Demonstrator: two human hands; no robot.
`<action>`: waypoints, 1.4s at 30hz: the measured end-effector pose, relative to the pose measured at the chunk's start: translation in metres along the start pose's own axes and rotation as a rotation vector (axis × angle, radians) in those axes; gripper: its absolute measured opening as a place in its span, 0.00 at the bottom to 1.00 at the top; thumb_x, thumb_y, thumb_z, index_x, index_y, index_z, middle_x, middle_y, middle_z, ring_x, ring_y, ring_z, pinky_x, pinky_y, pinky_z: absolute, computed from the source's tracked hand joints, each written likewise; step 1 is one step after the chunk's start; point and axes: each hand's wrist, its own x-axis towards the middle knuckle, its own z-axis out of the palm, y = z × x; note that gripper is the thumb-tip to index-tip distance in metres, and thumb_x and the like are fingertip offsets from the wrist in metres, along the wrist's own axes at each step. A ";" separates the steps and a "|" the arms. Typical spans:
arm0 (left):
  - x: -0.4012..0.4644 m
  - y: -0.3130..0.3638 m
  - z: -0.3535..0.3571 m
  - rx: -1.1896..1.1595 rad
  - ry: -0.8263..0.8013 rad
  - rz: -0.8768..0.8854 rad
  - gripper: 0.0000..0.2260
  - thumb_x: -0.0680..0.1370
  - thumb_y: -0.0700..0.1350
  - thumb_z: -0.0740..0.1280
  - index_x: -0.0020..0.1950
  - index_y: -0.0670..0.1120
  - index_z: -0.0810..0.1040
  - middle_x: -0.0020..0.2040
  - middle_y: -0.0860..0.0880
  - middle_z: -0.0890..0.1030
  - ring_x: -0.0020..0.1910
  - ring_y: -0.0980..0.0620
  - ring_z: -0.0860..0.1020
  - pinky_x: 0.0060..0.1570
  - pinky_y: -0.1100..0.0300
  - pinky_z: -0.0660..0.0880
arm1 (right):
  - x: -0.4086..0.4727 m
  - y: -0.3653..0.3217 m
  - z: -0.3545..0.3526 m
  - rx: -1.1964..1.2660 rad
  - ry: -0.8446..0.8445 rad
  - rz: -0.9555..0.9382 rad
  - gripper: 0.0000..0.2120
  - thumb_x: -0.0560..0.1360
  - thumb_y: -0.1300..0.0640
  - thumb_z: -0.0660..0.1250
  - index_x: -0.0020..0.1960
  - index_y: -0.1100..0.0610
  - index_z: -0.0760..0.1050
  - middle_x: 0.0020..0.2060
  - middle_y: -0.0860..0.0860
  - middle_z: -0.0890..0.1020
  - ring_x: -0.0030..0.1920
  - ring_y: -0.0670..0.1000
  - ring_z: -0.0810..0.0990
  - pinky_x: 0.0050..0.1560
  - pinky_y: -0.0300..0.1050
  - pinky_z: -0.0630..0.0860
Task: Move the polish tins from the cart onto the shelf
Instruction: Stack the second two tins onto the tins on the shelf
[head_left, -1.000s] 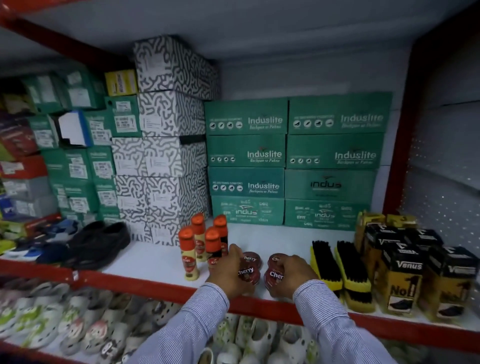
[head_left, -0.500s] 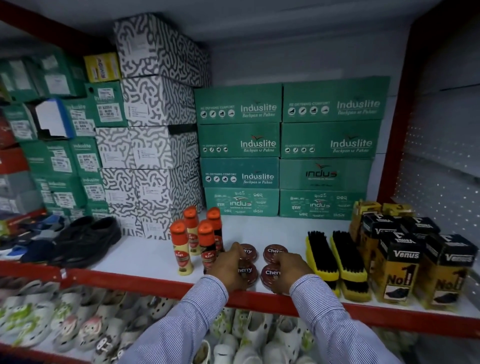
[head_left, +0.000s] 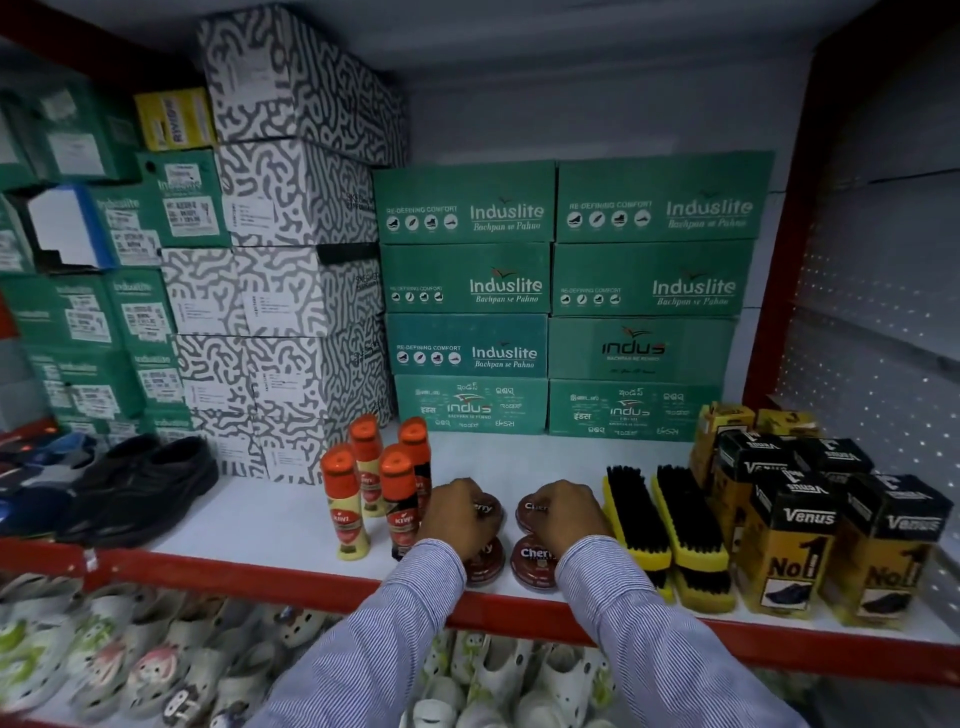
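Four round dark-red Cherry polish tins sit in a square on the white shelf, between the Kiwi bottles and the brushes. My left hand curls over the rear left tin, fingers down on its lid. My right hand covers the rear right tin the same way. The front left tin and the front right tin lie flat near the red shelf edge, partly under my wrists. No cart is in view.
Several orange-capped Kiwi bottles stand just left of the tins. Two yellow brushes lie right of them, then Venus boxes. Green Induslite boxes line the back. Black shoes are at the left.
Both hands have moved back from the front pair of tins onto the rear pair. The camera has tilted a little, so the shelf sits lower in view.
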 end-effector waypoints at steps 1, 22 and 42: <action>0.001 -0.001 0.001 -0.005 0.010 -0.005 0.14 0.71 0.52 0.73 0.47 0.42 0.83 0.48 0.42 0.86 0.51 0.42 0.83 0.46 0.57 0.77 | 0.004 0.001 0.002 0.003 -0.005 0.006 0.10 0.68 0.54 0.69 0.47 0.53 0.86 0.48 0.55 0.87 0.51 0.57 0.84 0.50 0.47 0.81; 0.012 -0.009 0.004 -0.057 0.038 -0.052 0.18 0.66 0.55 0.78 0.41 0.42 0.82 0.43 0.43 0.86 0.42 0.46 0.82 0.38 0.60 0.73 | 0.016 0.005 0.012 0.022 -0.001 -0.016 0.08 0.70 0.53 0.72 0.44 0.55 0.86 0.45 0.58 0.87 0.47 0.59 0.85 0.47 0.47 0.81; -0.038 -0.012 -0.005 0.134 -0.069 0.159 0.13 0.67 0.52 0.71 0.41 0.43 0.85 0.40 0.43 0.86 0.40 0.46 0.84 0.42 0.56 0.80 | -0.049 0.010 -0.009 -0.128 -0.111 -0.133 0.13 0.66 0.48 0.75 0.49 0.48 0.86 0.52 0.56 0.85 0.52 0.55 0.83 0.55 0.46 0.80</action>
